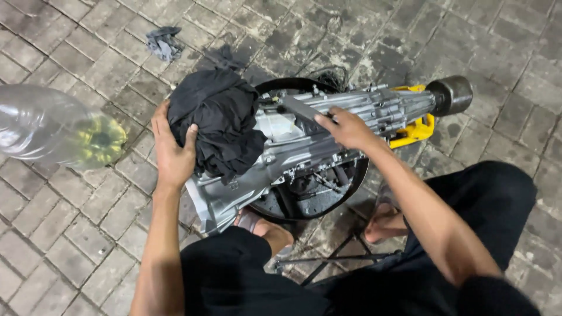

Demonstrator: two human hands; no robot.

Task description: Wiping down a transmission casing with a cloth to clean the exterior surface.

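Observation:
A silver gearbox housing [304, 146] lies on its side across a round black pan [316, 199] on the paved ground. A black cloth [216, 117] is bunched over its wide bell end. My left hand [172, 149] presses against the left side of that cloth, fingers curled on it. My right hand [345, 126] is closed on a flat grey tool [301, 108] that rests on top of the housing. The narrow tail end carries a dark round cap [449, 95] and sits over a yellow stand [413, 129].
A clear plastic bottle with yellowish liquid [58, 131] hangs blurred at the left edge. A grey rag [164, 44] lies on the pavers at the top. My bare feet [383, 222] and black trousers [492, 199] sit close below the pan, over a thin metal frame [333, 257].

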